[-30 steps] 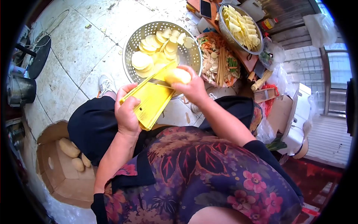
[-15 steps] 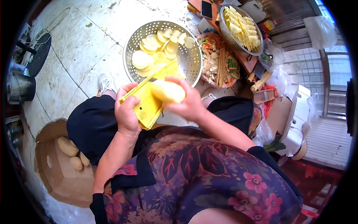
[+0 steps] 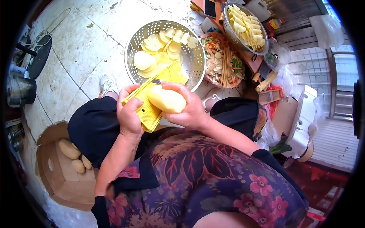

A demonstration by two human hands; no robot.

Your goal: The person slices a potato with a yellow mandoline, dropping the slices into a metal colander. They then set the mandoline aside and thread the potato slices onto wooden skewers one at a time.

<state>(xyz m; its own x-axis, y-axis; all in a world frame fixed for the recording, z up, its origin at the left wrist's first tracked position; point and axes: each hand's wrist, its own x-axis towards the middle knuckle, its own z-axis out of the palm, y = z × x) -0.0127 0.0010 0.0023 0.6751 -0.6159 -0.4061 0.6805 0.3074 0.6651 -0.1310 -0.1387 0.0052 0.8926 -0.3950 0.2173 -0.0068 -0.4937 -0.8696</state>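
Observation:
My left hand [image 3: 130, 112] is closed around the near end of a yellow slicer [image 3: 143, 114], which slants away from me with its far end over the metal colander [image 3: 134, 36]. A peeled potato [image 3: 167, 99] is gripped in my right hand [image 3: 192, 110] and lies against the slicer's face, close to the metal blade [image 3: 156, 81]. Inside the colander, pale potato slices [image 3: 145, 60] are heaped on the left and at the back. My right fingers wrap the potato's far side, and the thumb is under its near side.
Unpeeled potatoes [image 3: 69, 149] lie in a cardboard box [image 3: 61, 186] at my left. Right of the colander stand a tray of mixed food [image 3: 215, 49] with wooden skewers [image 3: 225, 70] and a bowl [image 3: 228, 28] of skewered slices. A phone [image 3: 210, 8] rests behind them.
My right hand has shifted the potato slightly toward me and to the left along the slicer. The potato was blurred before and is sharp now. My left hand keeps its hold.

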